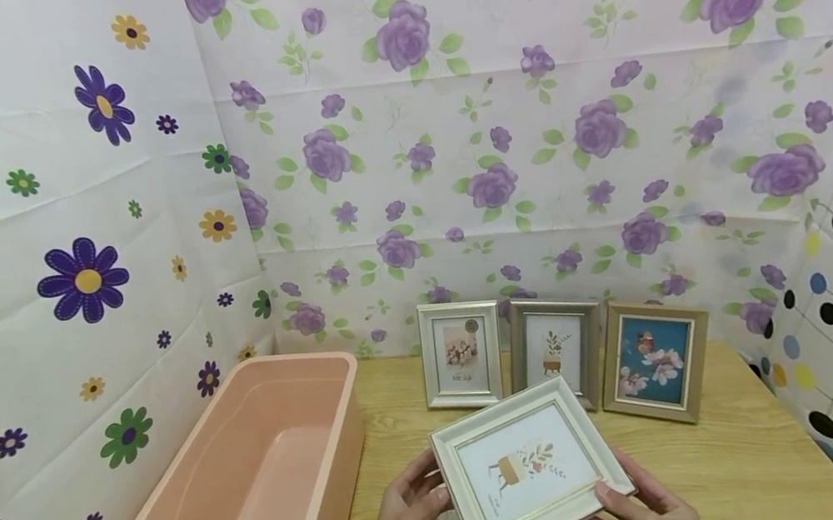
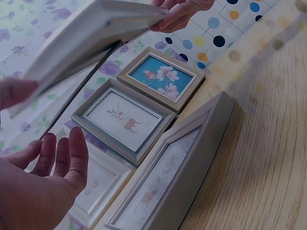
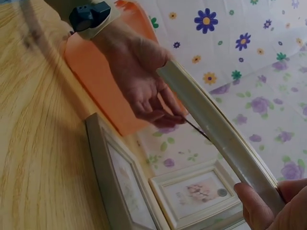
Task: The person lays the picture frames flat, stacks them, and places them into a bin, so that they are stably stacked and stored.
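White picture frame [image 1: 529, 458] held above the wooden table [image 1: 397, 396]

The left hand [image 1: 405, 514] grips its nine o'clock edge, the right hand [image 1: 649, 507] its four. Around it: silver frame [image 1: 461, 352] at eleven, brown frame [image 1: 555, 347] at one, tan frame [image 1: 655, 364] at two, pink tub [image 1: 263, 467] at nine.

Tub [image 1: 340, 468] looks like smooth, slightly shiny plastic, and the table [image 1: 751, 445] is wood grain. White frame [image 1: 461, 483] has a satiny sheen, wall sheet [image 1: 452, 156] looks thin and creased.

left hand [image 1: 408, 510]: palm inward, fingers [image 2: 78, 151] bent. right hand [image 1: 651, 507]: pinching, thumb [image 1: 614, 499] uppermost, fingers curled beneath. hands apart.
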{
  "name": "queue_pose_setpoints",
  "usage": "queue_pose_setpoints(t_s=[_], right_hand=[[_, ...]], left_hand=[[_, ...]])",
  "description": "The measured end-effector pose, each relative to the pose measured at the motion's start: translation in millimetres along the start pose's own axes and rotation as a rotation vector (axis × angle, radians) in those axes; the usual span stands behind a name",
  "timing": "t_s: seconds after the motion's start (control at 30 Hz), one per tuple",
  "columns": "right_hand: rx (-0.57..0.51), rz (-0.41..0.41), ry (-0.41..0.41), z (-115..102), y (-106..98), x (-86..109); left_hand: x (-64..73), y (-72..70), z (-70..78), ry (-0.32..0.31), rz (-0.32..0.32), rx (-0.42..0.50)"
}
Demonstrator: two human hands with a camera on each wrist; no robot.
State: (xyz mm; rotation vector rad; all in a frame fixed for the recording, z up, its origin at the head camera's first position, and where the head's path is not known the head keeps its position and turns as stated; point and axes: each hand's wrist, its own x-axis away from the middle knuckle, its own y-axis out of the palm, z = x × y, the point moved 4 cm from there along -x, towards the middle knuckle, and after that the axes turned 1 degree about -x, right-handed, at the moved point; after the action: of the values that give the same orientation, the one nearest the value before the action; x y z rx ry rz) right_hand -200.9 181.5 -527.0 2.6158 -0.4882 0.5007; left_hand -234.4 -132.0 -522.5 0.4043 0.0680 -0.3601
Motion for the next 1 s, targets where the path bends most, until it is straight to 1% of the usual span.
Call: queue_pose_setpoints(t_s=[0.07, 0.13, 0.23, 0.37, 0.5, 0.53, 0.6, 0.63, 0.67, 0.73, 0.77, 0.8, 0.83, 0.87, 0.9, 1.0], right_hand=[[-0.005, 0.011, -0.009, 3.6, 0.0, -4.0], [-0.006, 0.021, -0.014, 7.2, -0.5, -8.0], [0.024, 0.038, -0.01, 11.7, -0.4, -13.9], [0.076, 0.059, 0.002, 16.2, 0.1, -20.2], [0.081, 0.064, -0.015, 19.4, 0.5, -24.0], [0.08, 0.063, -0.021, 20.1, 0.9, -24.8], [0.082, 0.06, -0.028, 21.5, 1.8, -25.9], [0.082, 0.055, -0.029, 22.3, 2.4, -26.4], [0.086, 0.049, -0.033, 22.8, 3.0, -26.6], [0.092, 0.033, -0.036, 24.5, 4.2, -26.8], [0.097, 0.024, -0.035, 25.2, 5.1, -26.6], [0.101, 0.008, -0.037, 25.8, 6.5, -26.3], [0.11, -0.005, -0.041, 26.1, 7.9, -25.9], [0.124, -0.022, -0.045, 26.3, 9.6, -25.6], [0.145, -0.043, -0.043, 26.8, 11.4, -25.3], [0.256, -0.103, -0.048, 26.7, 17.0, -24.6]], left_hand=[[0.5, -0.1, 0.9, 0.005, 0.028, -0.028], [1.1, -0.6, 1.6, 0.013, 0.056, -0.082], [2.9, -0.3, 2.7, 0.026, 0.085, -0.171], [6.9, 5.0, 4.7, 0.044, 0.081, -0.267], [9.4, 9.5, 3.6, 0.073, 0.079, -0.386], [9.5, 8.7, 1.6, 0.104, 0.07, -0.436], [8.2, 1.8, -9.2, 0.157, 0.046, -0.546], [6.6, -3.8, -16.9, 0.207, 0.024, -0.612], [4.3, -12.1, -27.8, 0.245, 0.006, -0.678], [-0.5, -28.5, -48.6, 0.343, -0.029, -0.818], [-2.6, -35.1, -56.9, 0.367, -0.035, -0.875], [-3.1, -37.8, -60.2, 0.399, -0.039, -0.915], [-3.4, -38.2, -60.4, 0.41, -0.032, -0.943], [-2.8, -37.0, -57.8, 0.388, -0.023, -0.941], [-1.1, -32.2, -50.8, 0.372, -0.014, -0.928], [5.5, -14.9, -24.5, 0.275, 0.016, -0.859]])
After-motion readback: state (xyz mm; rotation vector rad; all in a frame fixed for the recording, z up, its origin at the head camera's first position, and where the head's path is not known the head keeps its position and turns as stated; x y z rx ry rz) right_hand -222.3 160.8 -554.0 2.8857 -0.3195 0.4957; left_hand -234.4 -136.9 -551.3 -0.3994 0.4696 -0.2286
